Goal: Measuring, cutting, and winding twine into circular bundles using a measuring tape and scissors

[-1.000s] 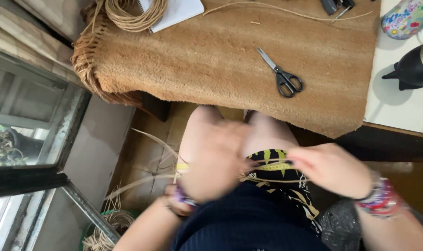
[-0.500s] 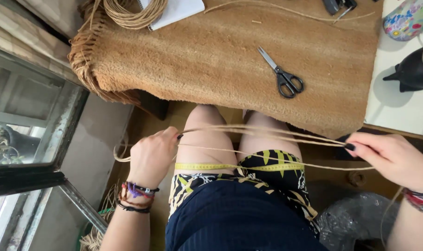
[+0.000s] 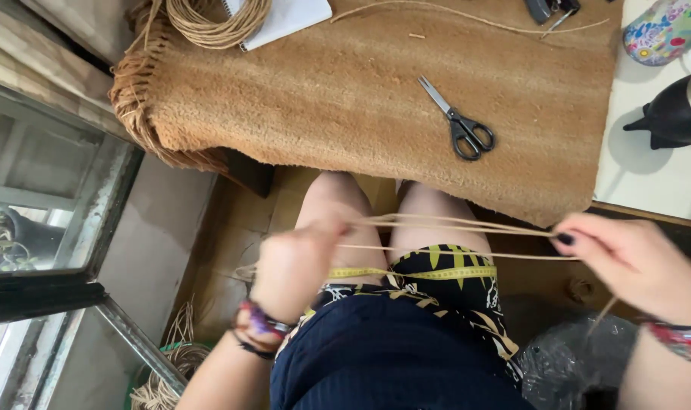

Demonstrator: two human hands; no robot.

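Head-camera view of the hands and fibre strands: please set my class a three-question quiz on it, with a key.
1. True or false: the left hand and the right hand hold the thin tan fibre strands stretched between them above the lap.
2. Which thing lies across the thighs? A) the yellow tape measure B) a metal ruler C) a blue ribbon
3. On what do the black-handled scissors lie?

Key
1. True.
2. A.
3. On the brown coarse woven mat covering the table, with their blades shut.
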